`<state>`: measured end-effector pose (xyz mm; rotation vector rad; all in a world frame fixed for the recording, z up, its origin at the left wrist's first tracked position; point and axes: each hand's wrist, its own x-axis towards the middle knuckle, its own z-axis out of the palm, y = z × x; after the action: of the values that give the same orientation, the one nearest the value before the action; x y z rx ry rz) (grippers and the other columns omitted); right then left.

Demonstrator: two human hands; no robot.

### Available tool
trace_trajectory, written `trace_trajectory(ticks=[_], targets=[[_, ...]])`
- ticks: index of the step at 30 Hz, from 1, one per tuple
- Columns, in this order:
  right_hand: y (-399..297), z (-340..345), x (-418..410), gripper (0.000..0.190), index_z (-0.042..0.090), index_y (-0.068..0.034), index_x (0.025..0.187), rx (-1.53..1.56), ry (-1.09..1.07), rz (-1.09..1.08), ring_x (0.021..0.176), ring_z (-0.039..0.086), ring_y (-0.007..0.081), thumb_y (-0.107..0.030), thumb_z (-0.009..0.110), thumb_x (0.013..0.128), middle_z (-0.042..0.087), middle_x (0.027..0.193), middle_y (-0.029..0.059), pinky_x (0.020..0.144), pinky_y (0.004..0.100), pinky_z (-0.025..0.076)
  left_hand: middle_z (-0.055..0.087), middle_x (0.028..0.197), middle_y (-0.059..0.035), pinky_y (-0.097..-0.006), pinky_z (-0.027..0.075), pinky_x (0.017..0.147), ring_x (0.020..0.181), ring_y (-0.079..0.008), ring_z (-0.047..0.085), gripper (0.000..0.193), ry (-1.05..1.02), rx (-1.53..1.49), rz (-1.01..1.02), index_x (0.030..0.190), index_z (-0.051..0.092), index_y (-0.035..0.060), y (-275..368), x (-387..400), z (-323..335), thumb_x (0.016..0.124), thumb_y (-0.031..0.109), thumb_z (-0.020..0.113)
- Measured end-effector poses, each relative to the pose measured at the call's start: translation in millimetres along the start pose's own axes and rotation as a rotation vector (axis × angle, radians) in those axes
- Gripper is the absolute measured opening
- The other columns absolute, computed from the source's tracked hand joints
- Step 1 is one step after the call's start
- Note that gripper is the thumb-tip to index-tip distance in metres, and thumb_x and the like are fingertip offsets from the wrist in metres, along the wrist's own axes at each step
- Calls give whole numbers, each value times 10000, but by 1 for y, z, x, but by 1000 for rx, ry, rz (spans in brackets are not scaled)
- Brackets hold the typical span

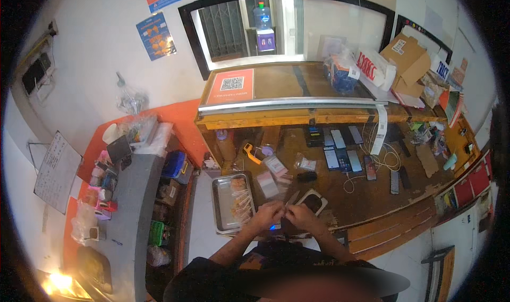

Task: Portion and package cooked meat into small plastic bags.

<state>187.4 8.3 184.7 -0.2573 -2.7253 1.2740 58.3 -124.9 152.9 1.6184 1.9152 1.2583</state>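
Over the front edge of the wooden desk, my left hand [270, 215] and my right hand [301, 216] meet with fingertips pinched together. Whatever lies between the fingers is too small to make out. Just beyond them a pointed, blade-like piece [293, 197] sticks up; whether a hand touches it is unclear. A light-rimmed container [323, 205] with dark brown contents sits beyond my right hand. Left of my left hand is a metal tray [218, 206] with reddish-brown food pieces on white sticks [241, 202] along its right side. Below my left hand a small blue-lit display [274, 227] glows, partly covered.
Clear plastic bags [267, 184] and an orange-yellow handheld device [252, 154] lie behind the tray. Several phones [330, 158] with white cables [392, 154] cover the desk's right half. A raised shelf [279, 85] spans the back. At left runs a grey counter [131, 194].
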Motion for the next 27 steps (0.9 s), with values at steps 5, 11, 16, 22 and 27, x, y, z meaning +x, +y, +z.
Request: trace_trajectory(ticks=[5,11,16,22,27], targets=[[15,16,-8,213,569,18,888,100,91,-112,687,581,394,-178,514,824,584,758,236,663,436,469,569,937,-204,-452,437,742,892,-392,547,192,-168,150,-58,941,543,9,9,-7,-3,864,181,506],[7,28,-6,221,576,31,823,95,247,159,681,600,348,-179,504,826,584,738,232,648,424,461,550,941,-211,-454,429,767,898,-388,539,211,-142,279,30,981,526,28,-14,-5,19,876,207,489],[14,7,0,205,542,35,797,176,197,57,558,539,294,-170,545,802,520,641,206,553,382,426,573,877,-212,-451,439,760,869,-364,570,227,-91,189,-109,981,551,14,-14,9,19,871,197,475],[22,12,-4,227,546,25,871,126,88,27,636,556,308,-194,543,810,554,700,202,605,389,433,583,783,-236,-462,438,704,766,-411,567,295,-153,-63,-146,899,550,-39,-23,7,23,882,233,435],[34,24,-8,215,554,23,880,157,84,69,699,573,330,-182,525,822,568,751,208,631,395,436,579,813,-251,-463,429,732,798,-408,565,288,-246,-15,-139,917,557,-37,-8,11,12,884,222,435]])
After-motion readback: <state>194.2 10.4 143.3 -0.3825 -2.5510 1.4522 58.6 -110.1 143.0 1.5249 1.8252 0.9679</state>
